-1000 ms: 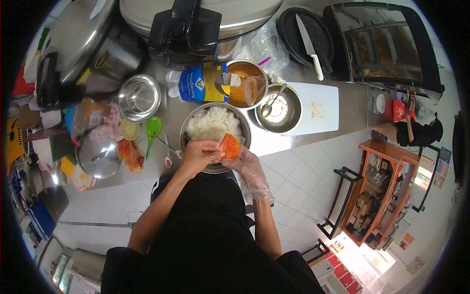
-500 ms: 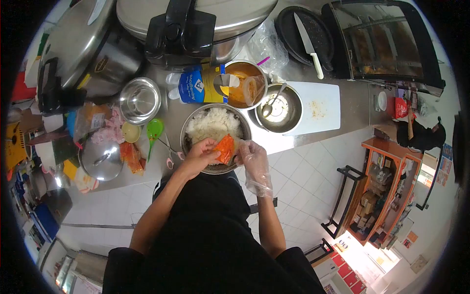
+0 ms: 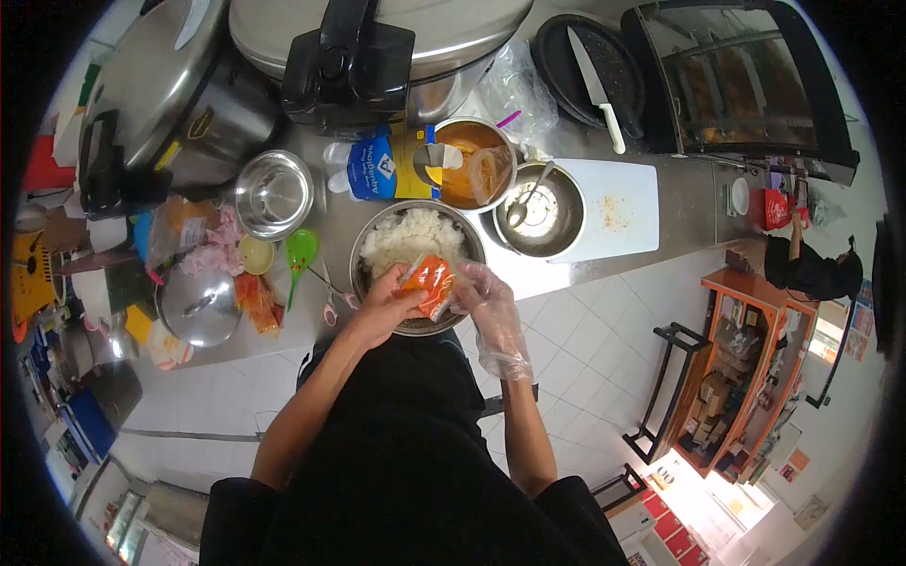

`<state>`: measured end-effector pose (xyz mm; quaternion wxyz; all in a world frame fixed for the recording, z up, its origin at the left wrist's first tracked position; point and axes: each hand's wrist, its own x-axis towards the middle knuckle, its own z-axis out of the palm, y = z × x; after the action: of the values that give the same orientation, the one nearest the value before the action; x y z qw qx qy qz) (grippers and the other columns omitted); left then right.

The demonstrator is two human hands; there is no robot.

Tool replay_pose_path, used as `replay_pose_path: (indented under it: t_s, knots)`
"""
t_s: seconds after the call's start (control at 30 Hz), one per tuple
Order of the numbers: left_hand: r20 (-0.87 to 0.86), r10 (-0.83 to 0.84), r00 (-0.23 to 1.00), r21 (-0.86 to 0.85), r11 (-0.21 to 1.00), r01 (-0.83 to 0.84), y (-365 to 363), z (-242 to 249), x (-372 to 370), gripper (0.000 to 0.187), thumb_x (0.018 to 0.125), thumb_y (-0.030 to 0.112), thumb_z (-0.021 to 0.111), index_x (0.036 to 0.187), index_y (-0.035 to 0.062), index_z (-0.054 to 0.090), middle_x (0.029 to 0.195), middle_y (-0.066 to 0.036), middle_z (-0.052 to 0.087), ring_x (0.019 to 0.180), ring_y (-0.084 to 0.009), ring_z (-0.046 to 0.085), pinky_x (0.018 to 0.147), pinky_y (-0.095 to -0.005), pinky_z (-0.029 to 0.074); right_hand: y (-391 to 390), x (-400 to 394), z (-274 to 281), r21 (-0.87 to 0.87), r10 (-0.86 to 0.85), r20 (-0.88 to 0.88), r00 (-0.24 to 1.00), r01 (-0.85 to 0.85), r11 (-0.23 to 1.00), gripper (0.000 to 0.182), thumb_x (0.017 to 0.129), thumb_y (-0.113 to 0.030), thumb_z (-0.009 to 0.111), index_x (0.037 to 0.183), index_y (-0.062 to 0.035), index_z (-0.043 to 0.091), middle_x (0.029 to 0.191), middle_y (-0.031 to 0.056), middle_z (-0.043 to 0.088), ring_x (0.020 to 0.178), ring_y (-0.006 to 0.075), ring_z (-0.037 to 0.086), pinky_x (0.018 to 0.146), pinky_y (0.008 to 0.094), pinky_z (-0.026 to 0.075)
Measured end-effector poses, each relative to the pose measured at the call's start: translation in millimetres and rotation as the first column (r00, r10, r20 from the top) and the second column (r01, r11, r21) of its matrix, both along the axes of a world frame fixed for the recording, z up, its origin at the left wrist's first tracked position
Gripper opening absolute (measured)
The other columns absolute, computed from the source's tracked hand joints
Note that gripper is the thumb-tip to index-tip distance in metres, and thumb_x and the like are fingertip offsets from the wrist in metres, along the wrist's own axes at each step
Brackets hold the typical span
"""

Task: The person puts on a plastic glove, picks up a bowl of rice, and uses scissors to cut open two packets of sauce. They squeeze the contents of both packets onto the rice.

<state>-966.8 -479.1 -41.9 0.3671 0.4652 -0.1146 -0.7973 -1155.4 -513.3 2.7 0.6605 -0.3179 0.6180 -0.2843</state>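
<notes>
My left hand point(image 3: 385, 309), bare, grips a clear packet with orange-red contents point(image 3: 431, 285) by its left side. My right hand point(image 3: 493, 316) wears a loose clear plastic glove, and its closed fingers pinch the packet's right edge. Both hands are over the near part of a metal bowl point(image 3: 356, 269) of white rice point(image 3: 412, 234). Just beyond the bowl lies a blue and yellow box of gloves point(image 3: 392, 168). A pot of orange-brown sauce point(image 3: 467, 158) with a clear container in it stands beside that box.
To the right, a metal pot point(image 3: 564, 241) with a spoon point(image 3: 528, 193) stands by a white cutting board point(image 3: 630, 217). A knife point(image 3: 595, 80) lies on a black round pan. Scissors point(image 3: 332, 307), a green spoon point(image 3: 300, 250) and a steel bowl point(image 3: 274, 193) are left. Another person point(image 3: 816, 274) is far right.
The packet has turned between my hands, showing more of its shiny orange face. My right hand has shifted slightly; the view has moved a little.
</notes>
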Motion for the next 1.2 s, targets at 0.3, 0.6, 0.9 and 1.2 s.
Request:
replay_pose_path:
  t_s: [0.3, 0.6, 0.9, 1.2]
  knots:
    - [0.006, 0.083, 0.997, 0.035, 0.996, -0.083, 3.1, -2.3, -8.2, 0.034, 0.097, 0.0, 0.058, 0.127, 0.0056, 0.043, 0.123, -0.01, 0.057, 0.109, -0.02, 0.062, 0.09, -0.0386, 0.057, 6.6, -7.0, -5.3, 0.042, 0.175, -0.092, 0.98, -0.172, 0.984, 0.025, 0.097, -0.024, 0.065, 0.097, 0.0006, 0.069, 0.074, 0.0009, 0.062, 0.067, 0.0079, 0.056, 0.062, 0.0245, 0.047]
    - [0.293, 0.081, 0.953, -0.151, 0.988, -0.038, 9.4, -23.9, -28.0, 0.031, 0.097, 0.002, 0.059, 0.124, 0.005, 0.044, 0.119, -0.008, 0.058, 0.106, -0.0149, 0.06, 0.086, -0.0318, 0.054, 15.9, 14.0, -4.0, 0.07, 0.109, -0.065, 0.992, -0.105, 0.992, 0.027, 0.095, -0.029, 0.069, 0.096, -0.0022, 0.068, 0.074, 0.0003, 0.063, 0.064, 0.0066, 0.054, 0.06, 0.0236, 0.045]
    - [0.364, -0.029, 0.931, -0.058, 0.997, 0.054, 7.7, -10.7, -27.4, 0.029, 0.099, 0.007, 0.057, 0.125, 0.0061, 0.044, 0.11, -0.005, 0.058, 0.083, -0.0071, 0.055, 0.067, -0.0236, 0.047, 17.1, 14.1, -4.4, 0.21, -0.017, 0.191, 0.981, -0.024, 0.977, 0.024, 0.093, -0.023, 0.071, 0.104, -0.0015, 0.068, 0.086, 0.0017, 0.067, 0.069, 0.0068, 0.057, 0.062, 0.0221, 0.046]
    - [0.271, -0.029, 0.962, -0.028, 0.999, 0.038, 3.8, -6.6, -20.1, 0.021, 0.098, 0.008, 0.061, 0.116, -0.0018, 0.066, 0.085, -0.003, 0.066, 0.07, -0.0085, 0.058, 0.063, -0.0229, 0.049, 7.9, 4.6, 6.1, 0.324, -0.143, 0.298, 0.944, 0.041, 0.945, 0.018, 0.092, -0.014, 0.071, 0.101, 0.0013, 0.067, 0.083, 0.0029, 0.065, 0.065, 0.007, 0.054, 0.058, 0.0227, 0.041]
